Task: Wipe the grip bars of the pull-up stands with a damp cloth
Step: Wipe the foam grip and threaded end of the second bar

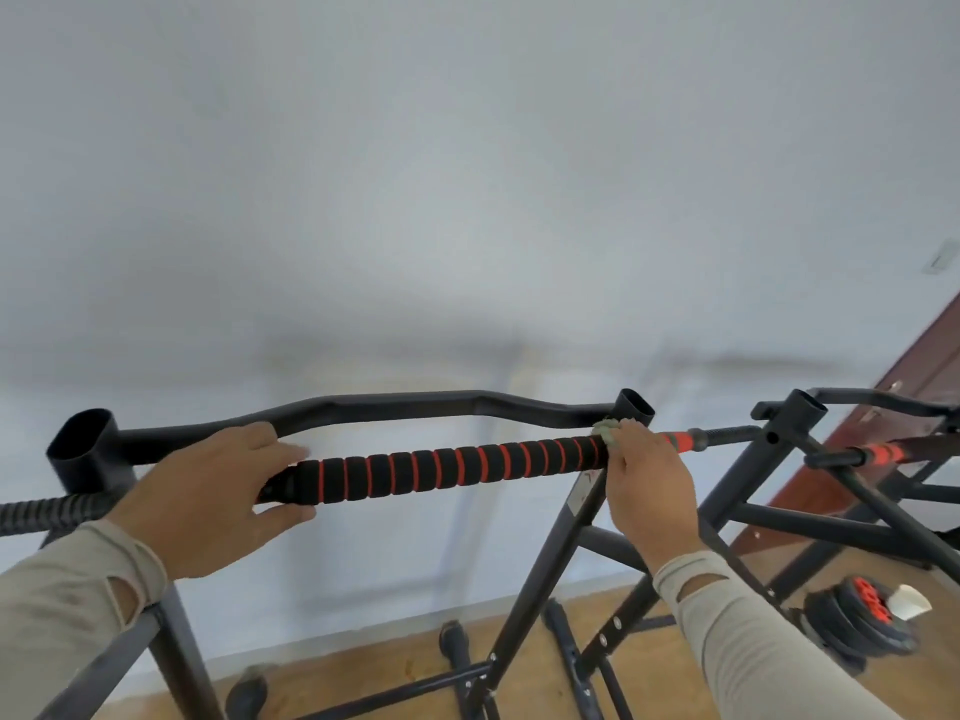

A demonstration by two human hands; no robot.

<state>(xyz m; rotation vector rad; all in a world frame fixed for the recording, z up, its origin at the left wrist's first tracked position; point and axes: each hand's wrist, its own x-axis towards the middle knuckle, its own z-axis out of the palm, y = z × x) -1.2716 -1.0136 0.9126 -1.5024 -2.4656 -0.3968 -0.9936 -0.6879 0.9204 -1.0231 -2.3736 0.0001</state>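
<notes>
A black foam grip bar with red rings (452, 469) runs across the middle of the view, lying in front of the black pull-up stand's curved top bar (415, 405). My left hand (218, 493) curls around the grip's left end. My right hand (647, 485) wraps the grip's right end and holds a small grey-green cloth (607, 429) pressed against it; only a bit of cloth shows above the fingers. Past my right hand the bar goes on as an orange section and a threaded rod (722, 436).
A second black stand (795, 459) with another orange-handled bar (883, 452) stands to the right. Black and red weight plates (857, 615) lie on the wooden floor beside it. A white wall fills the background, with a brown door (914, 387) at the far right.
</notes>
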